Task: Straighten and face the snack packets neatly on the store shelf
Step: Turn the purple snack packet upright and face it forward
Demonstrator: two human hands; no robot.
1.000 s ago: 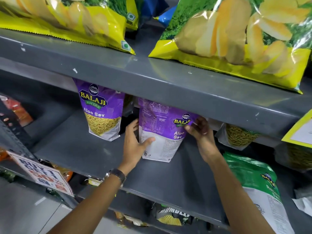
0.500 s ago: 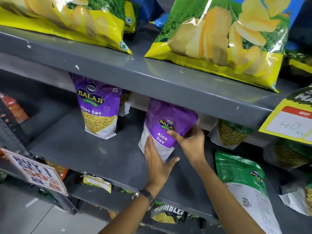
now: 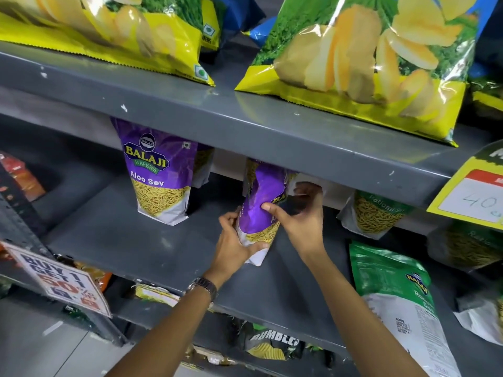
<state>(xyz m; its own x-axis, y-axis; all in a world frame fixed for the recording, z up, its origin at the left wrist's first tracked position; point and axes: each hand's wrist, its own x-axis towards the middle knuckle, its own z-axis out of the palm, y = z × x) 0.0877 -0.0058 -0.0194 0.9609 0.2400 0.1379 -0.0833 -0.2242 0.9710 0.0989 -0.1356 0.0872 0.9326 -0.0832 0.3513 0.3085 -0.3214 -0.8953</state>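
A purple Aloo Sev packet point(image 3: 260, 205) stands on the grey middle shelf point(image 3: 152, 248), turned edge-on and tilted, its top hidden under the shelf above. My left hand point(image 3: 234, 244) grips its lower left corner. My right hand point(image 3: 302, 213) holds its right side, thumb pressed on the purple front. A second purple Aloo Sev packet point(image 3: 159, 172) stands upright to the left, facing forward.
Green Ratlami sev packets point(image 3: 375, 213) stand to the right; another green packet point(image 3: 394, 300) leans at the shelf front. Yellow chip bags point(image 3: 364, 58) lie on the upper shelf point(image 3: 272, 126). A price tag point(image 3: 473, 194) hangs right, a sale sign point(image 3: 62, 281) left.
The held purple packet has turned from showing its front to nearly edge-on. My left hand moved from beside its base to gripping the lower corner; my right hand shifted onto its side.
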